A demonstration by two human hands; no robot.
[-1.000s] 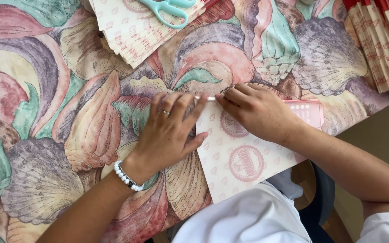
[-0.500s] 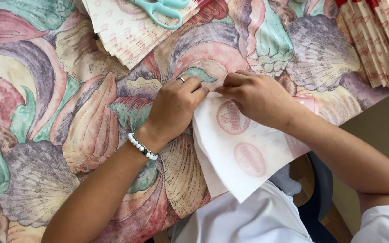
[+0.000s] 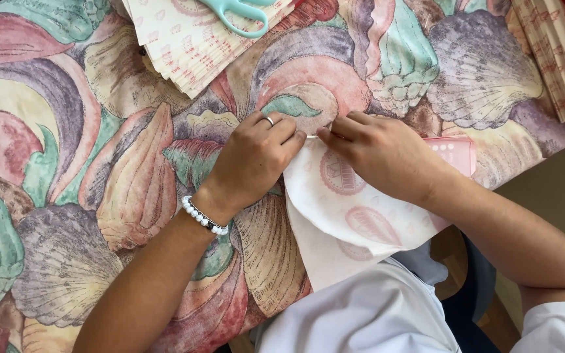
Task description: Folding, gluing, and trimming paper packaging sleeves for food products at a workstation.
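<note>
Left hand (image 3: 253, 160) and right hand (image 3: 380, 157) both pinched the paper sheet's (image 3: 354, 222) top edge at the table's (image 3: 99, 183) near edge, apparently pressing a fold; scissors (image 3: 240, 12) lay on the far stack (image 3: 191, 46).

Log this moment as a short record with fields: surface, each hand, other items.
surface: table under a shell-patterned pastel cloth
left hand: ring and white bead bracelet, pinching the top edge of a white paper sheet with red round stamps
right hand: pinching the same edge
other items: mint-handled scissors on a stack of printed papers

White paper (image 3: 354, 222) w/ red stamps, teal scissors (image 3: 237, 12)
</note>
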